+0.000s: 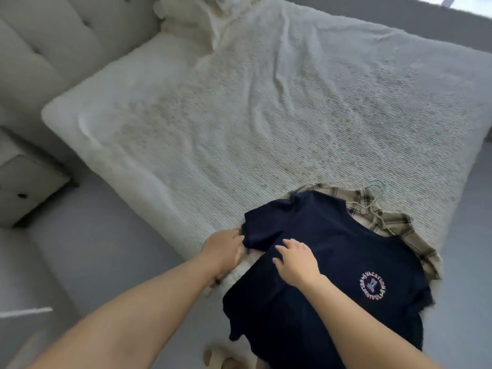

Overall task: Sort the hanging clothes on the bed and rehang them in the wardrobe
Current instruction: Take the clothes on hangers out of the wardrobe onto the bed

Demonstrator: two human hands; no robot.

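Observation:
A navy T-shirt (332, 251) with a round printed logo lies at the bed's near corner, its lower part hanging over the edge. Under it lies a beige plaid shirt (391, 230), and wire hangers (376, 194) stick out by the collars. My left hand (225, 250) is at the navy sleeve's edge, fingers curled on the fabric. My right hand (296, 261) rests flat on the navy shirt's chest, fingers spread.
The bed (239, 115) has a cream textured cover, with rumpled bedding (191, 17) at its head. A padded grey headboard (53, 43) stands at the left. A small bedside unit (24, 187) sits on the grey floor. A beige slipper (223, 355) lies near my feet.

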